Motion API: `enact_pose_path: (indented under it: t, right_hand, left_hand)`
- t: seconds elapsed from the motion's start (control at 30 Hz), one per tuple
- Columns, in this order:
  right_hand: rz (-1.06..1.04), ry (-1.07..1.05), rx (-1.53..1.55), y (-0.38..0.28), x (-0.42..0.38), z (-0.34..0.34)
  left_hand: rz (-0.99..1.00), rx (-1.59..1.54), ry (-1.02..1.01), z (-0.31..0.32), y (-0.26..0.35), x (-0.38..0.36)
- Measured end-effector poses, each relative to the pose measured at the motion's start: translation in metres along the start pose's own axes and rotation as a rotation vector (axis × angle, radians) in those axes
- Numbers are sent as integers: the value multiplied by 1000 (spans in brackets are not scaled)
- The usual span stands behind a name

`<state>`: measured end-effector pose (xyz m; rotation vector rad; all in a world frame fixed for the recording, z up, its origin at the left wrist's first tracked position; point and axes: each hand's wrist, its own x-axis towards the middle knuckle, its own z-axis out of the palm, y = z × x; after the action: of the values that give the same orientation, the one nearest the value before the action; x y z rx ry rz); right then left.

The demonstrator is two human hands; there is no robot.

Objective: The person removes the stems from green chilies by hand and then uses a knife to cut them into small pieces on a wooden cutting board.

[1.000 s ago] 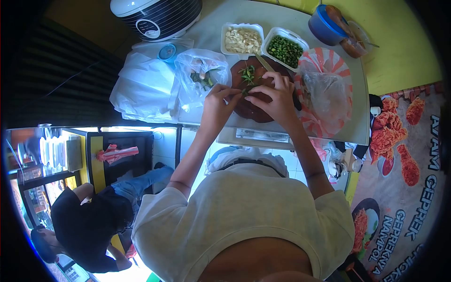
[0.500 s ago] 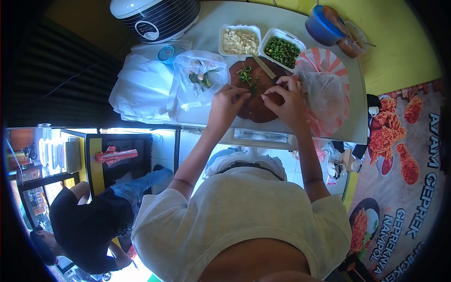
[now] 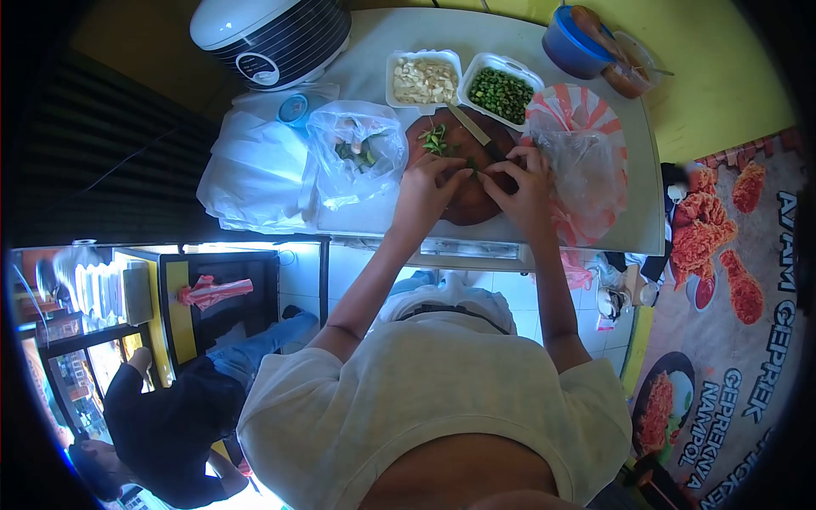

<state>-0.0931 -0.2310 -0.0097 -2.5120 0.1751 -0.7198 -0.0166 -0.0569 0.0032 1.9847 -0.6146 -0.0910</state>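
Observation:
My left hand [image 3: 435,189] is closed in a pinch over the round brown cutting board [image 3: 473,208], holding a small green piece [image 3: 473,165], perhaps a leaf or chili. Close by on the right, my right hand [image 3: 523,189] pinches at the same piece; its exact grip is hard to see. A little pile of green sprigs [image 3: 434,138] lies on the board's left part. Across the board's upper edge rests a knife [image 3: 470,125], its dark handle partly beside my right fingers. To the left of the board, a clear plastic bag [image 3: 357,174] holds more greens and pale pieces.
Behind the board stand a white foam box [image 3: 423,81] of pale slices and another foam box [image 3: 501,92] of chopped greens. A red-striped plastic bag [image 3: 586,161] lies right. A rice cooker [image 3: 272,47], white bags [image 3: 259,174] and a blue tub [image 3: 578,42] surround them. Another person [image 3: 174,416] is at left.
My hands have come closer together, meeting at the small green piece above the board. The view has shifted slightly, and the person at left has moved a little.

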Motion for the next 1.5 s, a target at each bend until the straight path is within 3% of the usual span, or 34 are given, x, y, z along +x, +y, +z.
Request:
enact_pose_path:
  t: [0.27, 0.47, 0.53, 0.57, 0.63, 0.73, 0.97, 1.17, 1.23, 1.33, 1.5]
  right_hand:
    - [27, 6, 31, 3, 1, 2]
    - [65, 116, 252, 5, 7, -2]
    - [165, 110, 527, 1, 7, -2]
    - [166, 108, 525, -3, 6, -1]
    - [289, 65, 864, -14, 4, -2]
    - [420, -2, 1123, -33, 3, -5]
    - [344, -39, 1020, -33, 0, 2]
    - [153, -33, 763, -35, 0, 4]
    - [250, -75, 853, -44, 3, -2]
    - [141, -18, 707, -42, 5, 4]
    - [201, -67, 732, -46, 9, 6]
  left_hand:
    - [15, -43, 14, 1, -8, -2]
    - [45, -101, 109, -8, 6, -9]
    - [-53, -323, 24, -7, 7, -13]
    - [-55, -325, 24, -7, 9, -15]
    - [-143, -470, -71, -6, 21, -14]
    - [-215, -590, -132, -1, 17, -12]
    - [-296, -688, -179, -17, 13, -7]
    - [-308, -633, -300, -35, 5, -5]
    - [-241, -634, -276, -36, -1, -5]
    - [-124, -539, -200, -40, -5, -5]
    - [-34, -458, -206, -58, -8, 0]
